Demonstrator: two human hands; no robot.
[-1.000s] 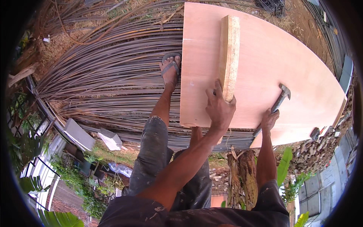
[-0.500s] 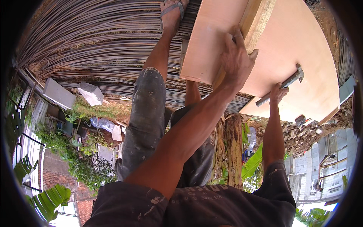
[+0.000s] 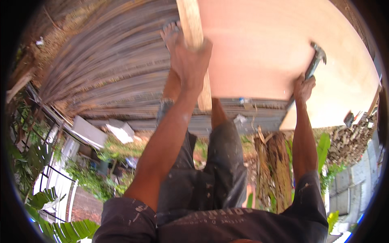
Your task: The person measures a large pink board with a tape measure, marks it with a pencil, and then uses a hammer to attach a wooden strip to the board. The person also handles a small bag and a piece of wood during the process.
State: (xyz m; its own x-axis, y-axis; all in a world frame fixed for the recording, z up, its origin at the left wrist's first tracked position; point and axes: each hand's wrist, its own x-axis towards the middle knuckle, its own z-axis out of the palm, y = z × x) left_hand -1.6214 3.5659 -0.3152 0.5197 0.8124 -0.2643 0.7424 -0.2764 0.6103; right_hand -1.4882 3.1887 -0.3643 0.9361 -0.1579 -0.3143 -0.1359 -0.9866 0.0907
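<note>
My left hand [image 3: 189, 64] is closed around a wooden batten [image 3: 191, 18] at the left edge of a large, smooth plywood panel [image 3: 251, 48]. The batten's lower end sticks out past my wrist. In my right hand [image 3: 304, 88] is a claw hammer [image 3: 317, 56], gripped by its handle, with the head pointing away from me over the panel's right part. Some motion blur softens the left hand and the batten.
Long bundled steel bars [image 3: 109, 77] spread beneath and left of the panel, and my foot [image 3: 170, 28] is on them. Grey blocks [image 3: 89, 131] lie at the left. A cut trunk [image 3: 279, 166] stands near my legs; rubble [image 3: 350, 143] is piled at the right.
My left hand has moved left with the batten, from over the panel to its left edge. The right hand still holds the hammer, now turned more upright in view.
</note>
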